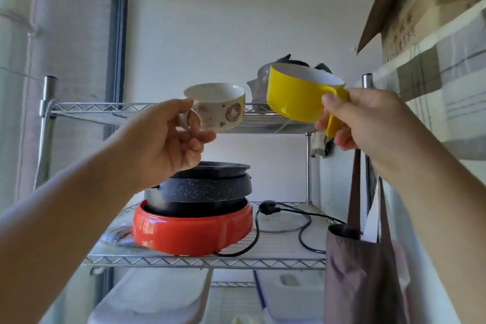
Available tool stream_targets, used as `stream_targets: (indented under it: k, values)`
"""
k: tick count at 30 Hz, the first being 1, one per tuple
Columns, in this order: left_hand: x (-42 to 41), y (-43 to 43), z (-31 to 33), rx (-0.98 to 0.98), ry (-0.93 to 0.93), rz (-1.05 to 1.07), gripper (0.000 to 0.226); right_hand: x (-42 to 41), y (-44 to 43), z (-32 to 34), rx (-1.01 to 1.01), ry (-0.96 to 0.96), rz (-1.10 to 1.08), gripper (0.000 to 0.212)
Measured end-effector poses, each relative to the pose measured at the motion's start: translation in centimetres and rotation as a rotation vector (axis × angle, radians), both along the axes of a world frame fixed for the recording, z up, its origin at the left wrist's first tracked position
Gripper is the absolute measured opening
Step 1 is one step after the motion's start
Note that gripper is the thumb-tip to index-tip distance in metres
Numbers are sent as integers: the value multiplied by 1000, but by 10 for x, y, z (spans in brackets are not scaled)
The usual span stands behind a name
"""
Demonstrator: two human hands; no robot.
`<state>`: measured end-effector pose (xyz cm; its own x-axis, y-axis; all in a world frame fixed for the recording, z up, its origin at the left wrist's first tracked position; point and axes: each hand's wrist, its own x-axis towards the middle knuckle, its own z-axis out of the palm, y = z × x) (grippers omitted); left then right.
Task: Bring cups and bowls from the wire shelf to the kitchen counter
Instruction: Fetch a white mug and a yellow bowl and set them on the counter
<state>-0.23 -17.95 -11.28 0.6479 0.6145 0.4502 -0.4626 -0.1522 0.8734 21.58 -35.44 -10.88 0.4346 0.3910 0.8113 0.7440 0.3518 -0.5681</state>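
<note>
Left hand (168,139) was closed round the handle of the white patterned cup (218,106), and right hand (368,118) pinched the handle of the yellow cup (299,95). Both cups were level with the top tier of the wire shelf (110,110); whether clear of it, couldn't tell. Handle grips probably kept the rims level and let one trip carry two; counter not in view.
</note>
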Motion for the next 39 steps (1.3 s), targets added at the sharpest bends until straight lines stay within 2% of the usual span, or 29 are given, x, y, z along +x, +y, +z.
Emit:
stream_targets:
  k: [4,11,21,27,32,34,36,38,39]
  values:
    - [-16,2,-60,-30,27,-87,34,-13,-14,-63,-43,-11,18,26]
    - [-29,-6,-187,-181,88,-158,41,-28,-39,-192,-167,56,5,23]
    - [-30,-58,-352,-396,290,-200,41,-59,-99,-356,-408,336,40,16]
    - [-33,-98,-412,-422,366,-189,42,-82,-155,-410,-471,576,23,16]
    - [-34,-133,-443,-333,492,-285,39,-111,-208,-438,-501,742,-149,58]
    - [-32,-148,-454,-346,524,-347,39,-122,-231,-445,-475,831,-221,67]
    - [-26,-165,-462,-338,566,-437,39,-133,-254,-449,-455,913,-276,68]
    - [-16,-185,-469,-339,587,-533,42,-141,-277,-451,-411,997,-340,57]
    - [-9,-194,-473,-364,593,-571,52,-144,-289,-453,-371,1045,-382,50]
